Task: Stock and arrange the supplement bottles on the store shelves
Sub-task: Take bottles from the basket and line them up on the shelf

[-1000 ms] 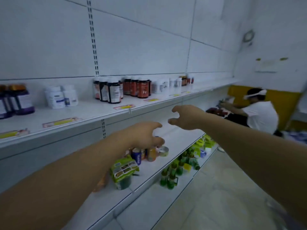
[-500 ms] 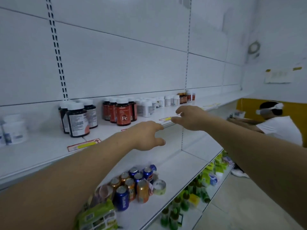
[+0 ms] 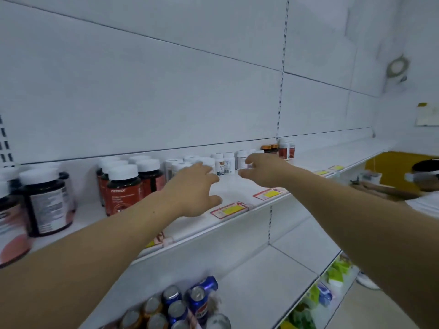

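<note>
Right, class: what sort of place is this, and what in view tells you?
Most likely a shop, perhaps a pharmacy: long white shelves with yellow price tags on the front edge, grouped supplement bottles, and drink cans on the shelf below.

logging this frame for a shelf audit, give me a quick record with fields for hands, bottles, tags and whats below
left hand: open, over the top shelf, holds nothing
right hand: open, fingers loosely curled, by the white bottles; touch unclear
dark bottles: white caps, upright, left of both hands
price tags: yellow, on the top shelf's front edge
lower shelf: cans clustered at the left
far right: another person, partly in view
</note>
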### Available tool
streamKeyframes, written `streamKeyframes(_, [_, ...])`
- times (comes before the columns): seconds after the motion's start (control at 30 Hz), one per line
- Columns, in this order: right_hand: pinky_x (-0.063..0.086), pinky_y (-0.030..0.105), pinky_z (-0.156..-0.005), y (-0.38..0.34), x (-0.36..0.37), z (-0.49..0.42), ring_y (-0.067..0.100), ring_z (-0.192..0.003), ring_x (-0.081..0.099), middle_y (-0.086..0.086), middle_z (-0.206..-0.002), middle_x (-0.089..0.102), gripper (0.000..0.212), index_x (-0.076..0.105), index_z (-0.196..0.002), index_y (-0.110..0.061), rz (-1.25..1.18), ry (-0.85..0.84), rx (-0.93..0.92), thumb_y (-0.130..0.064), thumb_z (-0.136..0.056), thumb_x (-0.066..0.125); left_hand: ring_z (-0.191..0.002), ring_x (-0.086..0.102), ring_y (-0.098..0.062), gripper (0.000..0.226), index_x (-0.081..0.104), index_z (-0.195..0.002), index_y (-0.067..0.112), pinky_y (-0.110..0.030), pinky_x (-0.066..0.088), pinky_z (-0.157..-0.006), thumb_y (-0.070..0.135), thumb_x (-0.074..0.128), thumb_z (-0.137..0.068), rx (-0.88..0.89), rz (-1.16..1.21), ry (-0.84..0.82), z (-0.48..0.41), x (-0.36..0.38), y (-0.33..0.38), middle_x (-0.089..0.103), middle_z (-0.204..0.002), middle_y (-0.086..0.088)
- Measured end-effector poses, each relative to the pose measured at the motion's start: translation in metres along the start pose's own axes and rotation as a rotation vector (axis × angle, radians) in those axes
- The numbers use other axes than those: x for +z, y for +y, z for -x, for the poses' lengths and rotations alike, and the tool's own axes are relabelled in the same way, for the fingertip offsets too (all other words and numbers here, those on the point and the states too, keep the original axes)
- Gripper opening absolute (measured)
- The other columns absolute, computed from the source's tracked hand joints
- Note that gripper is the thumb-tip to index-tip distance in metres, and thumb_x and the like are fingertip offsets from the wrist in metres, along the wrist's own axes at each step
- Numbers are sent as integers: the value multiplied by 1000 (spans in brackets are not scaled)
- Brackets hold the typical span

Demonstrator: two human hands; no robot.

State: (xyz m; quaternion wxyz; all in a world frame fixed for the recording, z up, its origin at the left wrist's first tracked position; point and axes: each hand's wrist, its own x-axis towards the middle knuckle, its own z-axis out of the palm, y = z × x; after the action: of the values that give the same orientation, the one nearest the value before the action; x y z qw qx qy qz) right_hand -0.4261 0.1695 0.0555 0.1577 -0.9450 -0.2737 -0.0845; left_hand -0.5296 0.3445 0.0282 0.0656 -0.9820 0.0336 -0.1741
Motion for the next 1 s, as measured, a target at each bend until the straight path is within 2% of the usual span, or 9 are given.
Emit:
streamKeyframes(0.1, [34, 31, -101, 7, 14, -47, 23, -129, 43, 3, -146, 43, 60, 40, -141, -21, -28, -25, -118, -53, -92, 49, -136, 28, -22, 62, 42, -140, 24, -37, 25, -111, 54, 53, -86, -149, 33, 70, -22, 9, -6, 33, -148, -4])
streamKeyframes(0.27, [37, 30, -93, 17, 41, -112, 25, -123, 47, 6, -139, 49, 61, 38, -141, -20, -146, -75, -318, -48, -90, 56, -143, 18, -23, 81, 24, -148, 19, -33, 17, -115, 36, 67, -82, -475, 216, 140, -47, 27, -1, 18, -155, -9])
streamKeyframes(0.4, [38, 29, -93, 16, 56, -140, 27, -125, 46, 8, -143, 44, 66, 27, -147, -24, -290, -180, -453, -35, -91, 60, -141, 17, -24, 89, 19, -148, 17, -29, 20, -111, 25, 72, -78, -729, 359, 212, -61, 38, 4, 8, -155, -9])
streamKeyframes(0.47, [40, 32, -95, 10, 64, -150, 27, -123, 47, 8, -142, 44, 64, 29, -146, -26, -360, -213, -488, -30, -89, 60, -137, 24, -25, 84, 25, -145, 17, -25, 24, -106, 18, 73, -76, -806, 400, 273, -65, 40, 4, 10, -152, -9])
streamKeyframes(0.53, [41, 33, -90, 5, 73, -158, 28, -116, 49, 8, -137, 45, 58, 37, -139, -28, -388, -209, -492, -31, -86, 62, -121, 36, -18, 75, 33, -141, 15, -15, 27, -93, 12, 71, -76, -845, 456, 314, -66, 45, 7, 22, -141, -8])
streamKeyframes(0.6, [40, 32, -80, 2, 80, -162, 26, -102, 51, 7, -125, 47, 49, 41, -130, -28, -413, -174, -476, -35, -85, 62, -106, 37, -12, 73, 34, -141, 19, -12, 26, -89, 10, 70, -78, -878, 518, 330, -65, 53, 9, 28, -134, -6])
streamKeyframes(0.77, [38, 29, -59, -1, 87, -167, 14, -70, 50, 0, -84, 52, 34, 41, -110, -22, -538, -123, -454, -36, -87, 63, -109, 53, -14, 80, 32, -139, 29, -18, 41, -86, 3, 72, -75, -849, 731, 465, -64, 67, 4, 46, -127, 1])
streamKeyframes(0.87, [43, 31, -68, -2, 86, -169, 16, -76, 52, -3, -86, 53, 30, 42, -109, -25, -669, -120, -443, -33, -86, 60, -92, 60, -7, 71, 34, -126, 31, -18, 51, -72, 0, 72, -76, -878, 966, 591, -64, 63, 4, 56, -109, 5])
streamKeyframes(1.0, [53, 43, -85, -1, 91, -172, 19, -92, 60, -3, -101, 60, 28, 47, -108, -36, -1027, -206, -366, -35, -81, 55, -96, 66, -21, 70, 42, -132, 30, -41, 55, -85, -10, 63, -79, -829, 1300, 727, -62, 56, 1, 65, -108, -7])
